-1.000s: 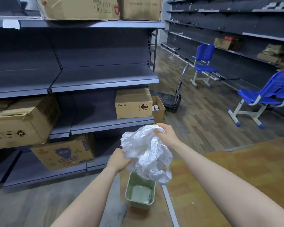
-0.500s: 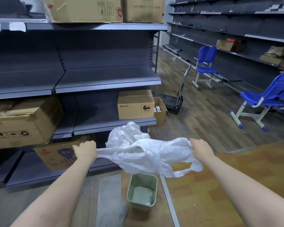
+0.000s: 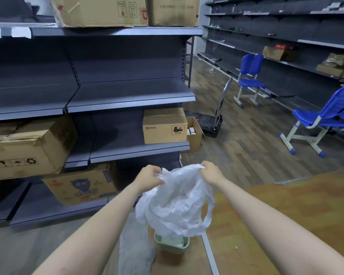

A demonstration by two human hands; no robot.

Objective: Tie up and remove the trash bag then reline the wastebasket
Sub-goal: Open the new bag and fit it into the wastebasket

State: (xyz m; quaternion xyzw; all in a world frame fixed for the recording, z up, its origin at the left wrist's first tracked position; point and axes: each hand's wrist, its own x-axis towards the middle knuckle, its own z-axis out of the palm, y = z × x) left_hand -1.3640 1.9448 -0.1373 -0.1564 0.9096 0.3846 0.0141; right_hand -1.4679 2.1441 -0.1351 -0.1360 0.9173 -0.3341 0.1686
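A white translucent plastic bag [image 3: 175,203] hangs in front of me with its mouth held apart. My left hand [image 3: 149,178] pinches the bag's rim on the left and my right hand [image 3: 212,172] pinches it on the right. A handle loop dangles at the bag's lower right. Below the bag, a small pale green wastebasket [image 3: 172,244] stands on the floor, mostly hidden by the bag; only its near rim shows.
Grey shelving [image 3: 127,96] with cardboard boxes [image 3: 165,126] stands ahead and to the left. A crumpled grey bag [image 3: 135,249] lies on the floor left of the basket. Blue chairs [image 3: 326,118] and a folded trolley [image 3: 216,116] stand to the right.
My hands, spread wide with the bag stretched between them half a second ago, have come closer together; the bag now hangs down open over the wastebasket.
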